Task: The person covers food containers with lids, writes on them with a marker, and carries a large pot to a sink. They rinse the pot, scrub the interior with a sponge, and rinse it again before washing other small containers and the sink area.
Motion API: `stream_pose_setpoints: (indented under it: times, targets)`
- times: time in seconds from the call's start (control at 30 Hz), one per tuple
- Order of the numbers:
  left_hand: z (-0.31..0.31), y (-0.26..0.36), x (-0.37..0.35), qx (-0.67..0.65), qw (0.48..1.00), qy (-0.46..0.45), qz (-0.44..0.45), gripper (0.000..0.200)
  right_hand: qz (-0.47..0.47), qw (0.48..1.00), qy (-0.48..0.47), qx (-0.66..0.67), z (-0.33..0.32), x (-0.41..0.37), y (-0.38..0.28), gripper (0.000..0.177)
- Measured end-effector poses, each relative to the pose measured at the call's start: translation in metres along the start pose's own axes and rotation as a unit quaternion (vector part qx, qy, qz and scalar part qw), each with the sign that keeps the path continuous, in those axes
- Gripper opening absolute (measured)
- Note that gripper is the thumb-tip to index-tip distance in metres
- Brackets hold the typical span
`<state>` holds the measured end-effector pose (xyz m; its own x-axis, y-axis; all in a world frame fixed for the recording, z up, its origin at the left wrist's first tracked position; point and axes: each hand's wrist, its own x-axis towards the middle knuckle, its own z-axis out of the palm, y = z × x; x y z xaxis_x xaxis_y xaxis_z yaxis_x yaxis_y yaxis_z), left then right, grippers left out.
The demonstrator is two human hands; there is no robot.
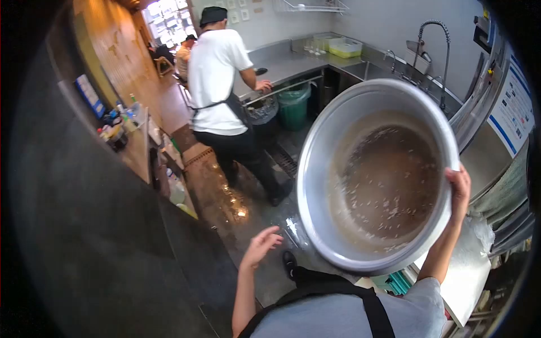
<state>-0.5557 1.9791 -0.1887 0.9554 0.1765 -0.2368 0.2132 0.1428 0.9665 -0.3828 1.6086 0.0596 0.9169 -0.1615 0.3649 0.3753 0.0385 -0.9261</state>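
A large round metal pot (318, 163) is tilted toward me, its brownish inside dotted with small white grains that look like rice. My right hand (459, 186) grips its rim on the right side, thumb over the edge and the other fingers hidden behind the wall. My left hand (263, 246) hangs in the air to the lower left of the pot, apart from it, fingers loosely spread and holding nothing. Below the pot, a dark apron (321, 287) covers part of my grey shirt.
Ahead on the left a person (220, 79) in a white shirt leans on the steel counter (276, 73). A green bin (294, 107) stands under it. A spring-hose tap (445, 62) rises at the sink. The floor (248, 197) shines wet. Bottles (127, 115) crowd a left shelf.
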Motion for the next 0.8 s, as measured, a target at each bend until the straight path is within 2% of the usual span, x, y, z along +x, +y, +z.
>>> stream_pose_setpoints:
  times: [0.03,0.1,0.13,0.23,0.27,0.37,0.47,0.53,0.57,0.63,0.73,0.8]
  targets:
    - [-0.021,0.001,0.017,-0.031,0.999,0.016,0.024,0.035,-0.02,0.999,0.023,-0.012,-0.004,0.014,0.005,0.03]
    - [-0.061,0.012,0.041,-0.006,0.996,0.089,0.012,0.033,-0.028,0.995,0.069,-0.065,-0.004,0.031,0.0,0.029]
    - [-0.084,0.005,0.048,-0.007,0.993,0.115,-0.008,0.033,-0.069,0.987,0.125,-0.073,0.013,0.021,-0.003,0.03]
    - [-0.151,-0.015,0.061,0.021,0.984,0.163,-0.069,0.031,-0.053,0.99,0.126,-0.028,0.04,0.002,-0.003,0.03]
    - [-0.17,-0.016,0.067,0.046,0.983,0.163,-0.075,0.03,-0.059,0.982,0.169,-0.055,0.046,0.004,-0.003,0.03]
    - [-0.241,-0.044,0.105,0.239,0.962,0.104,-0.085,0.036,-0.077,0.963,0.253,-0.049,0.06,0.015,0.005,0.028]
    - [-0.26,-0.013,0.165,0.372,0.918,-0.01,-0.136,0.038,-0.057,0.939,0.338,-0.016,0.081,0.012,0.001,0.025]
    - [-0.237,0.027,0.222,0.401,0.909,-0.058,-0.099,0.039,-0.057,0.915,0.4,-0.021,0.092,0.018,0.004,0.024]
    - [-0.221,0.043,0.257,0.411,0.905,-0.082,-0.077,0.039,-0.074,0.916,0.394,-0.027,0.1,0.023,0.006,0.025]
    - [-0.197,0.058,0.329,0.365,0.915,-0.17,-0.03,0.04,-0.071,0.88,0.469,0.011,0.101,0.028,0.006,0.026]
    - [-0.115,0.094,0.414,0.323,0.899,-0.294,0.03,0.042,-0.086,0.896,0.434,-0.034,0.112,0.039,0.008,0.029]
    - [-0.049,0.117,0.456,0.308,0.871,-0.38,0.046,0.047,-0.076,0.873,0.475,-0.084,0.129,0.052,0.007,0.03]
